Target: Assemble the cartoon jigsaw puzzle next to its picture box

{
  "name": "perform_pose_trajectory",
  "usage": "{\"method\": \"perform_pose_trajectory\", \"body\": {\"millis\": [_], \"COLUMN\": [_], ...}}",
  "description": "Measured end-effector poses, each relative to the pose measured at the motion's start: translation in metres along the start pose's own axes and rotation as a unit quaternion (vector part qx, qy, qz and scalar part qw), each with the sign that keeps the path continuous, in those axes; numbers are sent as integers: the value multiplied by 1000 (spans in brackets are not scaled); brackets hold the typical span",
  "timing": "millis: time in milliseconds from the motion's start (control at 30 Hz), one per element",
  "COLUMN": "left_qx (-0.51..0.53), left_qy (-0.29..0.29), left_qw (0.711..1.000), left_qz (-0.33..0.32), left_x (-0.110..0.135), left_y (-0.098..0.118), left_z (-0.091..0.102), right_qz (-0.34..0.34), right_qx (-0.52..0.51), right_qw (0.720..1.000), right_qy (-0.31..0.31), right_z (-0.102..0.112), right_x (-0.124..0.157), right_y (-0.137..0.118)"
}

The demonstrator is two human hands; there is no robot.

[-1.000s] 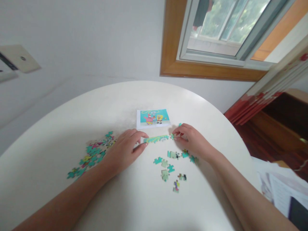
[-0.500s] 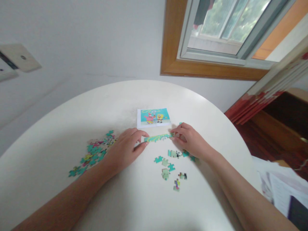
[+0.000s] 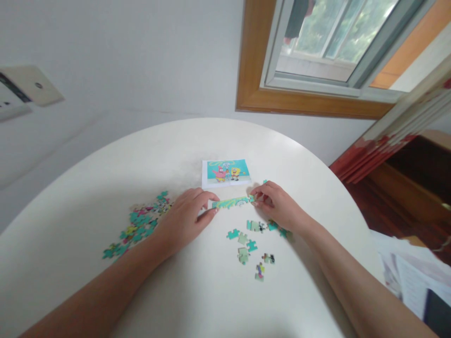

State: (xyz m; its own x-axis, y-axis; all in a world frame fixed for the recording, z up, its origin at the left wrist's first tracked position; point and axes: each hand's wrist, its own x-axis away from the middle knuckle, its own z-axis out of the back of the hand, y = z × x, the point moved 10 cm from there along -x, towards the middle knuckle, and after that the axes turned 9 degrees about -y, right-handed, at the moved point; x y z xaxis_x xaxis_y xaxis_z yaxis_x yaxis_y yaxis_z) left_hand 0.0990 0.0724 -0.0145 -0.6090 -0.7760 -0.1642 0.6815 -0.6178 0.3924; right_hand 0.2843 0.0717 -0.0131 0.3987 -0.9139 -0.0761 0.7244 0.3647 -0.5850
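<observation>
A joined strip of jigsaw pieces (image 3: 232, 202), teal with yellow-green marks, lies on the white table between my hands. My left hand (image 3: 188, 211) grips the strip's left end between thumb and fingers. At the other end, my right hand (image 3: 276, 202) pinches a small teal jigsaw piece (image 3: 251, 198) against the strip; whether it is locked in cannot be made out. Just beyond the strip lies a picture card (image 3: 227, 172) with cartoon figures on teal. Loose jigsaw pieces (image 3: 243, 255) are scattered nearer me, some partly under my right wrist.
A heap of mixed jigsaw pieces (image 3: 139, 220) lies left of my left forearm, which partly hides it. The round white table (image 3: 190, 300) meets the wall below a wood-framed window (image 3: 308, 101). Papers (image 3: 412, 272) lie beyond the table's right edge.
The small piece at the strip's right end shows more plainly as my right fingers have shifted slightly. My left hand keeps its hold. The whole view has moved a little.
</observation>
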Motion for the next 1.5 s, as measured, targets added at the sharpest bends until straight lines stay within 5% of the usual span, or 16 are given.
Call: {"method": "perform_pose_trajectory", "body": {"millis": [1500], "left_qx": [-5], "left_qy": [-2], "left_qw": [1000], "left_qz": [3], "left_x": [-1], "left_y": [-2], "left_z": [-1], "right_qz": [16], "right_qx": [19], "right_qw": [999], "right_qy": [-25], "right_z": [-2], "right_x": [2], "right_y": [-16]}}
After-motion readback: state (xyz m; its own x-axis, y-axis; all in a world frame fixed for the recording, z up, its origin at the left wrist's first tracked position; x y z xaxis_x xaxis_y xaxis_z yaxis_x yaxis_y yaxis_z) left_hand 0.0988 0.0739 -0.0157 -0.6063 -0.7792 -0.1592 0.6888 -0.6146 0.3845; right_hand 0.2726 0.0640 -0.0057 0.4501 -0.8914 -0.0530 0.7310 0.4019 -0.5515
